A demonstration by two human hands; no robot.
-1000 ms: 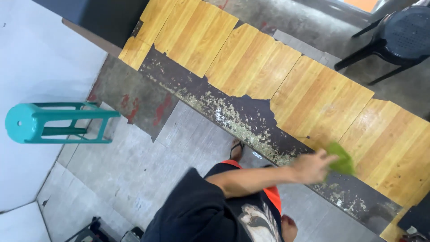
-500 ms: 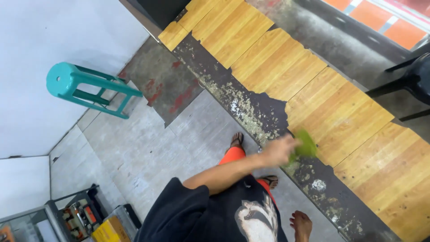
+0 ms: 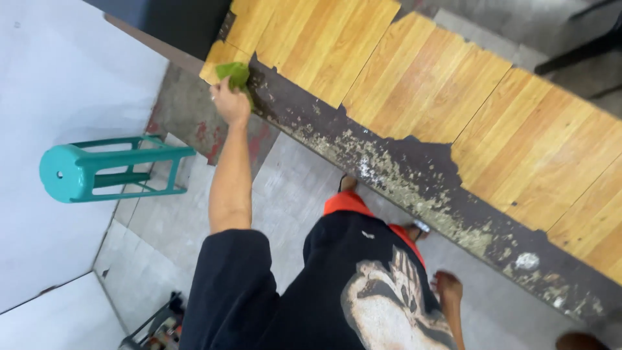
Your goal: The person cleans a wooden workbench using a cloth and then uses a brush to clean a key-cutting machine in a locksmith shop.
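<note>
Clearly the wiping is in hand on the long counter (image 3: 414, 84), its wood-grain laminate peeled away along the near edge to a dark, flaky strip. A teal stool (image 3: 103, 170) lies tipped on the tiled floor, well off its left end. The left hand (image 3: 228, 102) is closed around a green cloth (image 3: 236, 74), pressing it at the counter's near left corner (where laminate meets bare strip). The right hand (image 3: 447, 286) hangs low beside the hip, holding nothing. Next, I judge, calls for a steady stroke along that edge.
</note>
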